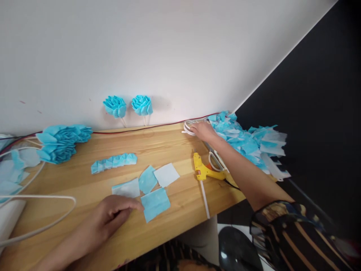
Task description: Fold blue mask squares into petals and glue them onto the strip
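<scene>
My left hand rests low over the wooden table, its index finger stretched out and touching the edge of a light blue square. Around that square lie a pale blue piece, a blue petal-shaped piece and a white square. At the back of the table my right hand reaches to a coil of white wire, fingers closed at its edge; the fingertips are partly hidden. A yellow glue gun with a white glue stick lies below my right forearm, beside scissors.
A blue pile of cut pieces covers the right end. Blue flowers lie at left; two more, a left flower and right flower, lean on the wall. A pleated blue strip lies mid-table. White cable loops at left.
</scene>
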### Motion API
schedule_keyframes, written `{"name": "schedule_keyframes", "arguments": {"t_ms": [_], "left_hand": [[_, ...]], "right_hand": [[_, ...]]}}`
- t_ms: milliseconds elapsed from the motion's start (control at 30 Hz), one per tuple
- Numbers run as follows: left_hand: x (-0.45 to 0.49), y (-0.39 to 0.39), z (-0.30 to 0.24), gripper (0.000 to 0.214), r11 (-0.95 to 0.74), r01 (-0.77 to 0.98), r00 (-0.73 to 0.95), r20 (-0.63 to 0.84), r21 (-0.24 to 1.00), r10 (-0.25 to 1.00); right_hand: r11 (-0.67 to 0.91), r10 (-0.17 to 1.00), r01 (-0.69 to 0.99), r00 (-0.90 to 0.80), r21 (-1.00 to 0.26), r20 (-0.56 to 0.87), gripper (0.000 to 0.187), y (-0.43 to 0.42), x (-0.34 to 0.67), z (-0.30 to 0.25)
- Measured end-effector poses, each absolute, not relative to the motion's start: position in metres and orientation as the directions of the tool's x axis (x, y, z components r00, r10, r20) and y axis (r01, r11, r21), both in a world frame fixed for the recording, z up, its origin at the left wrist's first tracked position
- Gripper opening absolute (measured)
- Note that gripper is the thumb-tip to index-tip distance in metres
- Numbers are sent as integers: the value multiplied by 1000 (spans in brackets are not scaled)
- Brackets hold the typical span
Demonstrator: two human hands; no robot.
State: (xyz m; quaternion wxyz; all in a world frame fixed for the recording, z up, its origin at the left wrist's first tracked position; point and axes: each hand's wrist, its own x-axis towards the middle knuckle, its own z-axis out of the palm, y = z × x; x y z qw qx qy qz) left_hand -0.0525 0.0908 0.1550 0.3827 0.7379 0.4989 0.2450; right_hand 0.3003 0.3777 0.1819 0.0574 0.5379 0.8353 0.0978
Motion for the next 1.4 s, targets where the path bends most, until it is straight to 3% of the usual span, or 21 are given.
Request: {"name": "schedule_keyframes", "arguments": {"t_ms": [300, 500, 767, 867, 967, 1067, 1400], "left_hand": [[-52, 91, 155, 30, -211, 545, 388, -20, 811, 922], [-51, 91, 156, 32, -208, 556, 386, -28, 805, 922], [-57, 88, 152, 30, -204, 575, 342, -6, 792, 940], [-57, 89, 154, 31, -209, 557, 352, 0, 803, 936], [-53, 92, 160, 33, -208, 530, 373, -5, 822, 928], [-50, 95, 166, 36, -195, 511, 393, -26, 838, 919], [-49, 102, 180, 34, -168, 538, 276, 16, 826, 961]], "right_hand": [[444, 892, 876, -452, 190, -4, 28, 376, 301, 179], [458, 883, 874, -468, 160, 26, 28, 376, 297, 178], [431, 890, 902, -424, -8, 166, 41, 340, 343, 221], [351, 936, 930, -345, -112, 71, 37, 312, 370, 226], [262, 954, 961, -272, -90, -128, 35, 285, 387, 220], [258, 941, 964, -266, -65, -211, 36, 265, 391, 211], [261, 961, 965, -262, -20, -86, 29, 254, 361, 205]]}}
